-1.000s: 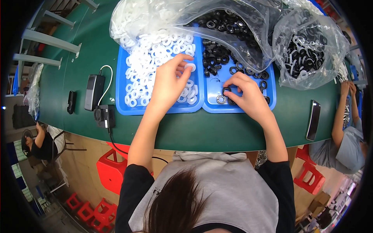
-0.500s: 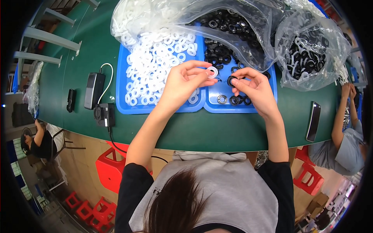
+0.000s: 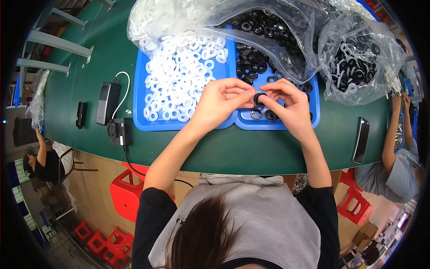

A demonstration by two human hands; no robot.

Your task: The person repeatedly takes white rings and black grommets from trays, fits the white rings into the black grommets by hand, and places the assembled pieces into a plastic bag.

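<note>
My left hand and my right hand meet above the blue tray of black parts. A black ring is pinched between my right thumb and fingers, and my left fingertips press against its other side. The white ring in my left fingers is mostly hidden behind the fingertips and the black ring. Loose white rings fill the left blue tray. Below my hands, a few black rings lie in the right blue tray, with a denser heap of black rings farther back.
Clear plastic bags spill over the trays' far side; another bag of black and white parts stands right. A phone lies on the green table. A black power bank and cabled device sit left. Co-workers sit either side.
My hands have come together. The white ring in my left fingers has been brought against the black ring in my right hand and is now mostly hidden.
</note>
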